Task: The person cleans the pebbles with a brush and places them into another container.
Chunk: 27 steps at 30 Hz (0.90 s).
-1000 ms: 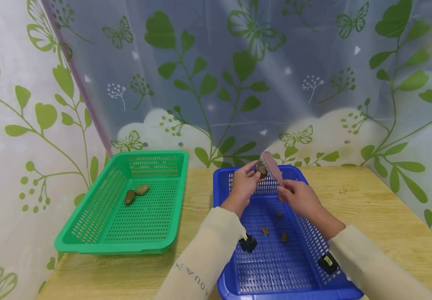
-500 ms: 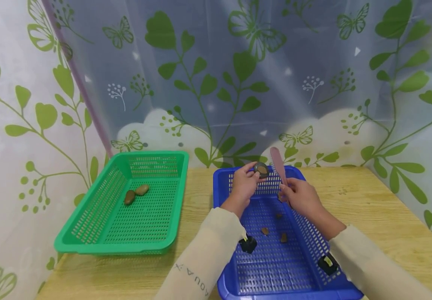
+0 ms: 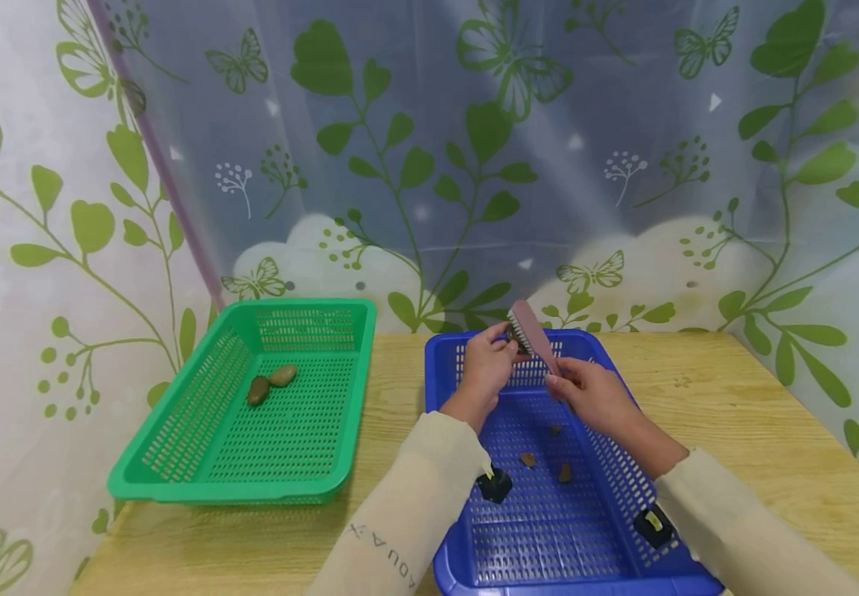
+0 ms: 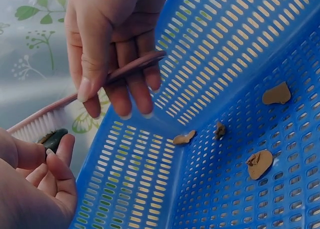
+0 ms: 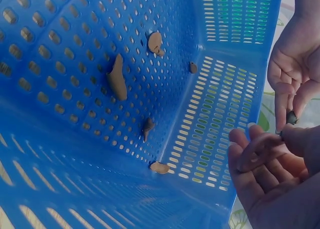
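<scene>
Above the far end of the blue basket (image 3: 467, 513), my left hand (image 3: 485, 367) pinches a dark greenish stone (image 4: 57, 138) between thumb and fingers. A brown patch shows on the stone in the left wrist view. My right hand (image 3: 597, 396) grips the handle of a pink brush (image 3: 534, 333), thumb on one side and fingers beneath. Its white bristles (image 4: 37, 126) face the stone and lie right against it, covering most of it in the head view. Several brown clay-like pieces (image 4: 260, 164) lie on the basket floor, some flat, one small and crumpled.
To the left stands a green basket (image 3: 361, 397) with a brown stone (image 3: 258, 390) and a tan stone (image 3: 283, 376) in it. Both baskets rest on a wooden table (image 3: 742, 447). A leaf-patterned curtain (image 3: 415, 124) hangs behind it.
The brush was on the stone, swung up and right off it half a second ago, baring the brown patch, and is back down against the stone now. The left hand stays nearly still.
</scene>
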{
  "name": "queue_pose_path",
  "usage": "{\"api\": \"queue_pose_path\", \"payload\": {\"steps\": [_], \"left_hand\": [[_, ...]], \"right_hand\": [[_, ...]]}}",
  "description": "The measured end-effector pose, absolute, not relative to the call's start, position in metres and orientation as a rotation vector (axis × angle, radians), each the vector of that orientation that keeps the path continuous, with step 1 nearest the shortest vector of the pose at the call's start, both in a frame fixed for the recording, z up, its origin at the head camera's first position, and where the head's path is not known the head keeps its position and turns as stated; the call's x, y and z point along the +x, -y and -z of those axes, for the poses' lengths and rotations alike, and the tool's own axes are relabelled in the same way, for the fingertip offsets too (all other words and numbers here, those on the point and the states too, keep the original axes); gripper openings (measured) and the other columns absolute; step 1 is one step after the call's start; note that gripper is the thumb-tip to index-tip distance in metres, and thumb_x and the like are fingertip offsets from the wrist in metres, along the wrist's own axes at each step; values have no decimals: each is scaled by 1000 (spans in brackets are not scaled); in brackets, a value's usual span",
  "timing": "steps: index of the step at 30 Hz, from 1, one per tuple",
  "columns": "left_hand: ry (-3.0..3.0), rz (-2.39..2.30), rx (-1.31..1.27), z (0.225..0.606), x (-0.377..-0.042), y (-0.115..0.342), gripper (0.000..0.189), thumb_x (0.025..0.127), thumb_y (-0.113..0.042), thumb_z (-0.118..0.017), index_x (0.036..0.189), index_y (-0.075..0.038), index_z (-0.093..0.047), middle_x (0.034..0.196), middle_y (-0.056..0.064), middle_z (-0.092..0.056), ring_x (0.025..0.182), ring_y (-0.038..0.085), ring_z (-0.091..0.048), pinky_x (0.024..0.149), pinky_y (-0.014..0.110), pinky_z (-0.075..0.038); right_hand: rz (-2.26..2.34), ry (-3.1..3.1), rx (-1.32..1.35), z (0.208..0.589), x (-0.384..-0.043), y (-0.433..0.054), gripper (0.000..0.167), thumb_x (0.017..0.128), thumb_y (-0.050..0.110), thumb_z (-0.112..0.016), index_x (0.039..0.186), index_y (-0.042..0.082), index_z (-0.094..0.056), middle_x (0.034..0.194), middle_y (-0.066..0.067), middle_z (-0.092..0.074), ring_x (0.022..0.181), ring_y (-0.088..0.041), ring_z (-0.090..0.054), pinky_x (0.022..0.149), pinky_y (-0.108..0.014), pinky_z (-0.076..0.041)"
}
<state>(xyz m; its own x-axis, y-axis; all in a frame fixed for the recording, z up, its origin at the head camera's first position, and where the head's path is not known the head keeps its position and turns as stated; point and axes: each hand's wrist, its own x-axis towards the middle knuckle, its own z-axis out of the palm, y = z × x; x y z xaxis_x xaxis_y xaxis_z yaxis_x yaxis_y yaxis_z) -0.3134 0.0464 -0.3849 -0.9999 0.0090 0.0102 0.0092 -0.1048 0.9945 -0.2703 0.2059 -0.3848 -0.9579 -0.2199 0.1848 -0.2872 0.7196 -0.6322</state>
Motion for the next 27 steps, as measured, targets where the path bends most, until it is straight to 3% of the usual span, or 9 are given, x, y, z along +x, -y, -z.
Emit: {"api": "queue_pose_path", "payload": {"steps": [4,8,14,19,27], "left_hand": [[2082,2345,-41,385,-314,-47,38,98,0,-52,136,-1,-54,118,19,-67,90,27,-71,75,26,-52],[2075,2351,-30,385,-315,-47,36,98,0,-52,134,-1,-56,118,19,-67,90,27,-71,87,31,-53],[2056,2381,17,385,-314,-48,37,98,1,-51,135,-2,-55,124,21,-63,89,26,-71,79,32,-54],[2036,2388,14,383,-314,-48,39,98,2,-51,137,0,-53,124,22,-62,89,27,-71,71,23,-53],[2092,2355,13,383,-312,-47,38,98,1,-50,136,-1,-54,121,19,-65,91,26,-70,65,23,-52]], "right_hand": [[-1037,2834,434,385,-271,-206,24,102,17,-51,110,-3,-62,74,-3,-64,54,-15,-48,50,-32,-41],[-1008,2844,414,384,-270,-206,24,102,20,-52,104,-1,-62,71,-4,-63,53,-15,-48,51,-32,-41],[-1036,2876,301,383,-269,-206,25,102,19,-51,103,-4,-63,75,-6,-68,58,-15,-57,53,-31,-45],[-1092,2839,271,381,-271,-206,27,103,18,-49,104,-6,-62,78,-10,-69,60,-17,-59,54,-31,-47],[-1156,2788,346,380,-268,-204,40,102,22,-51,129,-7,-54,98,-17,-72,83,-26,-70,58,-31,-50]]}}
